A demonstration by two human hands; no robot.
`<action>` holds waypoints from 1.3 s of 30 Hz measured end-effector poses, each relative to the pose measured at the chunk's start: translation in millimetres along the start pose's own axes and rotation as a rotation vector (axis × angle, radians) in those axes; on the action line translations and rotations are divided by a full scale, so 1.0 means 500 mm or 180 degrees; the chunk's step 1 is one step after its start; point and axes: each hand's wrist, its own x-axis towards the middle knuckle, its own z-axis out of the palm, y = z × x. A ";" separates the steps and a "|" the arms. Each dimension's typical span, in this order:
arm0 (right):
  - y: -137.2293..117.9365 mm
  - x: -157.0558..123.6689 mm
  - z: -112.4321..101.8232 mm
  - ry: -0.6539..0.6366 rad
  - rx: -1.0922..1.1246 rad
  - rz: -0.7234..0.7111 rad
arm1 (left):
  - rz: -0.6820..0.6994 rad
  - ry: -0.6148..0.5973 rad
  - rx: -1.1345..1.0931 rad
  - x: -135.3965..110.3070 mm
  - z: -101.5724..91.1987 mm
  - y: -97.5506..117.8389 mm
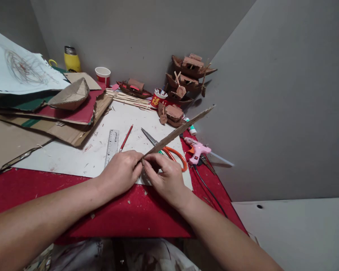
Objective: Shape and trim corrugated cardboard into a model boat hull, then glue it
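Both my hands are closed on one end of a long, narrow cardboard strip, whose far end slants up to the right. My left hand pinches it at its near end. Right beside it, the fingertips of my right hand grip the same end. Behind the strip lie scissors with orange handles, partly covered by it. A red pencil-like stick and a clear ruler rest on the white sheet beyond my left hand.
Cardboard sheets are piled at left, with a small cardboard boat hull on top. Several brown model boats stand at the back right, near paper cups and thin wooden sticks. A pink glue gun lies at the right edge.
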 end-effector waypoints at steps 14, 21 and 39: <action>0.001 0.007 -0.003 0.0019 0.0551 0.0566 | -0.0245 -0.0109 -0.0766 0.001 -0.007 0.009; -0.008 0.007 -0.011 0.0264 0.0980 0.0894 | -0.1074 -0.0246 -0.2141 0.016 -0.016 0.004; 0.036 0.023 -0.012 0.0503 0.2520 0.1842 | -0.1195 -0.0451 -0.3113 0.020 -0.025 -0.003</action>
